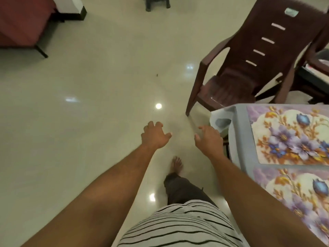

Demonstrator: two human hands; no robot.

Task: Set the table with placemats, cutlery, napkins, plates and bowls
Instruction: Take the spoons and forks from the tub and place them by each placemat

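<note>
Both hands out over the shiny floor (89, 104), holding nothing: left hand (154, 136) and right hand (209, 139) each with fingers spread and loosely curled, the right one just beside the desk (238, 139) corner. Two flowered placemats (292, 136) lie flat side by side on the desk's grey cloth, near its edge, at right of view. Brown plastic chair (249, 68) stands beyond the desk corner; one bare foot (176, 164) on the floor below the hands.
</note>
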